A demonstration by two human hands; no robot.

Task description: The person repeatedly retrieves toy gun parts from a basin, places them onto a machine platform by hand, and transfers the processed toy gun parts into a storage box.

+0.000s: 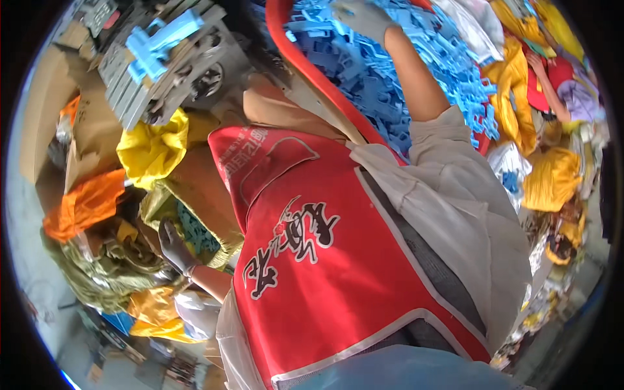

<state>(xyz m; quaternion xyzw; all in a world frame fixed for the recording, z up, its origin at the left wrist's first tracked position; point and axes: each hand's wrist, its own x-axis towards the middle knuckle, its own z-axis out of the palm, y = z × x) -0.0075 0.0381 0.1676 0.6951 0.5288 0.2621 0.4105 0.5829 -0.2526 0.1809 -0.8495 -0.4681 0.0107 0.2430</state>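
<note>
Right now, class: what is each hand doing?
Left hand: gloved, gripping the olive sack edge.
Right hand: gloved, resting on blue plastic pieces; grip cannot be told.

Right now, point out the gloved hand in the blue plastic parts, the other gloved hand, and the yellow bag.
right hand (361, 18), head view, back of the grey glove.
left hand (174, 247), head view, palm of the dark glove.
yellow bag (153, 151), head view, crumpled middle.
</note>
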